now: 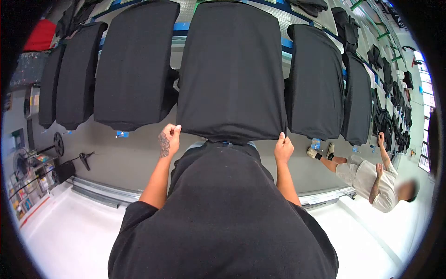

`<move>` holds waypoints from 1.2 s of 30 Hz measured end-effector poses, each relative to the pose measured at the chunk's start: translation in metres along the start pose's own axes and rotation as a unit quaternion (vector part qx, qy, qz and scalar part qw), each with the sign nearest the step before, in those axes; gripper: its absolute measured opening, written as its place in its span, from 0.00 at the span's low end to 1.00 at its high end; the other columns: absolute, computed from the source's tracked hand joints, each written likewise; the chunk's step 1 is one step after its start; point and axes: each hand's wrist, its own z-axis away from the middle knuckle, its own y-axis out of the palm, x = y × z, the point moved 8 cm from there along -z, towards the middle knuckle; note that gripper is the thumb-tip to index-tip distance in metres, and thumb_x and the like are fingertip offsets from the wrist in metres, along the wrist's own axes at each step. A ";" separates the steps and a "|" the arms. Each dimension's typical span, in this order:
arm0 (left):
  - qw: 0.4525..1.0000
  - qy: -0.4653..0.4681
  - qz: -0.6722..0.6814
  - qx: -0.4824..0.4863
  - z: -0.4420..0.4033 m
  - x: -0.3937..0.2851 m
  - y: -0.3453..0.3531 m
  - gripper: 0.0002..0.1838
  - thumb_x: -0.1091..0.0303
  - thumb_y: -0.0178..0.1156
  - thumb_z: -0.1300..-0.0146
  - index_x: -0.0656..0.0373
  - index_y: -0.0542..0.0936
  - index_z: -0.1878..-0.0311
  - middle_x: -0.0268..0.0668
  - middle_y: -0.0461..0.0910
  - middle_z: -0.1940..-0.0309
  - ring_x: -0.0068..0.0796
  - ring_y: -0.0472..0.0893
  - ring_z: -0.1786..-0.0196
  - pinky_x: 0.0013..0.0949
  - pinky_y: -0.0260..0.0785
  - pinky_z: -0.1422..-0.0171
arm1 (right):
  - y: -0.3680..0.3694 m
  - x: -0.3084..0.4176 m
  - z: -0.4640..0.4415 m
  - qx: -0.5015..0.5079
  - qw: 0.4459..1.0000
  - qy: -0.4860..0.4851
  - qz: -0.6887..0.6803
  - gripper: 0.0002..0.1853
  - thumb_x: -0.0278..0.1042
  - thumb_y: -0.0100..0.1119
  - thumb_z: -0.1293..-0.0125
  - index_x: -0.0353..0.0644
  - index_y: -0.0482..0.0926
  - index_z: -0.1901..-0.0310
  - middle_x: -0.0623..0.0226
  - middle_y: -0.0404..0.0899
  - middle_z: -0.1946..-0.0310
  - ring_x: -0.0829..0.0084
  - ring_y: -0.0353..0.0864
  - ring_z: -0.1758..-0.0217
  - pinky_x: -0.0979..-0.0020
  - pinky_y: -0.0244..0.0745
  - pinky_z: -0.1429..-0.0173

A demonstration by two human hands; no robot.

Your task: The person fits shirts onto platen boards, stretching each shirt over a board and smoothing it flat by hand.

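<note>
A black T-shirt point(231, 69) is stretched over a flat board directly before me, its hem hanging at the near edge. My left hand point(171, 138) pinches the hem at its left corner. At the right corner, my right hand point(283, 149) grips the same hem between thumb and fingers. The fabric lies mostly smooth, with small creases along the hem between my hands. The board itself is hidden beneath the cloth.
Black garments cover neighbouring boards, including one on the left point(135, 65) and one on the right point(316, 81). A co-worker point(371, 179) in light clothes stands at the right beside the row. A shelf point(39, 181) and a fan point(21, 162) are at the far left.
</note>
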 end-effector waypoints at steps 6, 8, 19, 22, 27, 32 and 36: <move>0.992 -0.059 0.015 0.114 -0.001 0.013 0.012 0.19 0.56 0.64 0.31 0.61 0.78 0.71 0.34 0.80 0.78 0.21 0.78 0.72 0.32 0.71 0.63 | 0.005 -0.015 0.003 -0.018 1.000 0.016 0.017 0.29 0.50 0.54 0.24 0.34 0.70 0.78 0.46 0.73 0.81 0.41 0.73 0.74 0.48 0.67 0.66; 0.990 -0.059 0.005 0.129 -0.002 0.011 0.012 0.19 0.56 0.65 0.31 0.61 0.78 0.70 0.34 0.81 0.78 0.22 0.78 0.72 0.32 0.72 0.63 | 0.016 -0.028 0.000 0.011 0.999 0.025 0.041 0.26 0.49 0.55 0.25 0.34 0.72 0.74 0.46 0.75 0.78 0.42 0.74 0.73 0.49 0.68 0.64; 0.998 -0.028 -0.013 0.055 -0.108 -0.055 0.001 0.18 0.55 0.69 0.34 0.61 0.79 0.68 0.32 0.75 0.78 0.22 0.74 0.72 0.32 0.69 0.64 | 0.028 0.035 -0.095 0.025 0.997 0.014 -0.078 0.22 0.30 0.63 0.34 0.34 0.72 0.40 0.57 0.73 0.56 0.61 0.77 0.59 0.63 0.76 0.54; 0.997 0.010 -0.055 0.048 -0.188 -0.097 0.026 0.18 0.53 0.66 0.32 0.61 0.82 0.61 0.38 0.80 0.73 0.32 0.81 0.67 0.36 0.73 0.58 | 0.056 0.083 -0.175 -0.004 0.995 -0.083 -0.048 0.28 0.37 0.64 0.32 0.37 0.69 0.33 0.54 0.72 0.55 0.54 0.76 0.58 0.57 0.75 0.48; 0.989 0.067 -0.121 0.054 -0.328 -0.162 0.085 0.26 0.48 0.64 0.33 0.60 0.78 0.42 0.46 0.80 0.44 0.39 0.84 0.51 0.41 0.76 0.43 | 0.122 0.169 -0.314 0.074 0.991 -0.095 -0.063 0.28 0.48 0.61 0.29 0.35 0.72 0.36 0.47 0.75 0.44 0.49 0.80 0.43 0.57 0.74 0.38; 0.976 0.064 -0.188 0.094 -0.461 -0.201 0.122 0.37 0.40 0.58 0.32 0.66 0.75 0.35 0.50 0.80 0.41 0.44 0.83 0.41 0.41 0.72 0.34 | 0.178 0.213 -0.430 0.090 0.991 -0.081 -0.058 0.28 0.51 0.59 0.29 0.30 0.78 0.42 0.46 0.83 0.52 0.52 0.83 0.46 0.60 0.75 0.38; 0.948 0.039 -0.275 0.157 -0.505 -0.215 0.146 0.34 0.41 0.50 0.27 0.67 0.77 0.39 0.55 0.82 0.45 0.48 0.81 0.39 0.41 0.71 0.35 | 0.217 0.214 -0.473 0.130 0.969 -0.066 -0.202 0.26 0.50 0.51 0.24 0.30 0.79 0.46 0.50 0.86 0.55 0.57 0.84 0.49 0.61 0.73 0.40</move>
